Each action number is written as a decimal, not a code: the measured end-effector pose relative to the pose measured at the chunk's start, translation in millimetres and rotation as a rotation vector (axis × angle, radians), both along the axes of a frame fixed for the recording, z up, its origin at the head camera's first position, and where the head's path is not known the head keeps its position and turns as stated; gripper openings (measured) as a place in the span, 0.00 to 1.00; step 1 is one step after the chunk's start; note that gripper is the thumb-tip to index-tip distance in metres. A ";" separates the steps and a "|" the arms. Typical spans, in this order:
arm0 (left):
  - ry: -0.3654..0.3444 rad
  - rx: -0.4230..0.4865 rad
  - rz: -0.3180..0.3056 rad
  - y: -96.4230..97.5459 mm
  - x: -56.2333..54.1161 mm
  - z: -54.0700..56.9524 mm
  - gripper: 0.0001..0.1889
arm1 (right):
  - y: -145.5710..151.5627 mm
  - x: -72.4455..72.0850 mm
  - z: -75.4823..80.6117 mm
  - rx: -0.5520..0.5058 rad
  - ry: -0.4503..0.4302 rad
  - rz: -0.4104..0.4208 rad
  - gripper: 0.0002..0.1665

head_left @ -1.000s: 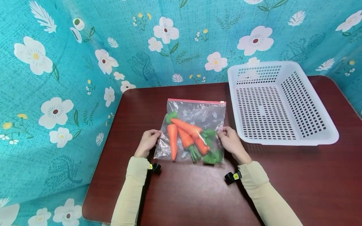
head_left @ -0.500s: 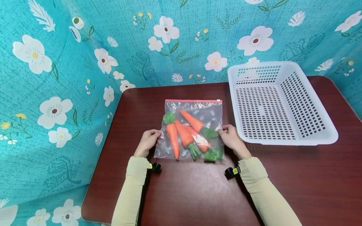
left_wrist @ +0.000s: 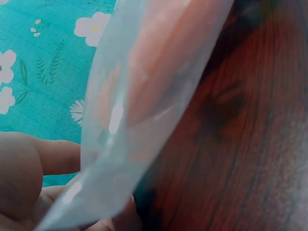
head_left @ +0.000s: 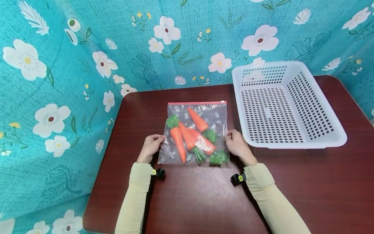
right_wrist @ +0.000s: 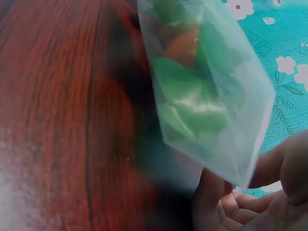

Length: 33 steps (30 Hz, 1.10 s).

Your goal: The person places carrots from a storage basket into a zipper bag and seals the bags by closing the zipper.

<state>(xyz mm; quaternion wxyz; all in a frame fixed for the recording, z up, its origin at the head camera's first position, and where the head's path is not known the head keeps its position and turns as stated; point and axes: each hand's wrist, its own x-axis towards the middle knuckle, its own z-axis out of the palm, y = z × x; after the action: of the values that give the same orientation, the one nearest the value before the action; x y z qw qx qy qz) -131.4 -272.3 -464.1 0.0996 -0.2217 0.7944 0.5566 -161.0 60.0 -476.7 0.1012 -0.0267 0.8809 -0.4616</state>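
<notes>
A clear zip bag with a red strip along its top edge and a white slider at the right end hangs between my hands. Several orange carrots with green tops lie inside it, some overlapping. My left hand pinches the bag's left side, thumb on the near face. On the opposite side my right hand pinches the plastic at about the same height. In the left wrist view the bag stands tilted over the table; the right wrist view shows green leaves pressed against the plastic.
A white perforated basket stands at the back right of the dark red-brown table, close beside my right hand. A teal flowered cloth hangs behind the table and along its left side.
Inside the bag the carrots have shifted: the topmost one has slid up toward the red strip and apart from the others. Both hands keep their hold, nearly in place. The view has turned slightly.
</notes>
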 end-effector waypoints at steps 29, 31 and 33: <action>0.440 -0.706 -0.371 23.2 19.7 81.7 0.25 | 7.9 45.3 119.3 0.142 0.345 0.320 0.31; 0.487 -0.761 -0.403 24.7 21.4 101.3 0.26 | 23.6 39.0 136.8 0.164 0.368 0.326 0.31; 0.536 -0.822 -0.436 24.3 22.2 120.2 0.28 | 41.0 30.7 152.3 0.225 0.401 0.333 0.31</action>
<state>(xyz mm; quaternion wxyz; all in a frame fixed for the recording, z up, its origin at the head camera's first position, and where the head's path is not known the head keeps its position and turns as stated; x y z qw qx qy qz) -109.3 -248.0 -343.9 -0.0886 0.0776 0.9720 0.2031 -130.2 101.0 -324.4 0.0018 -0.2503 0.9126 -0.3233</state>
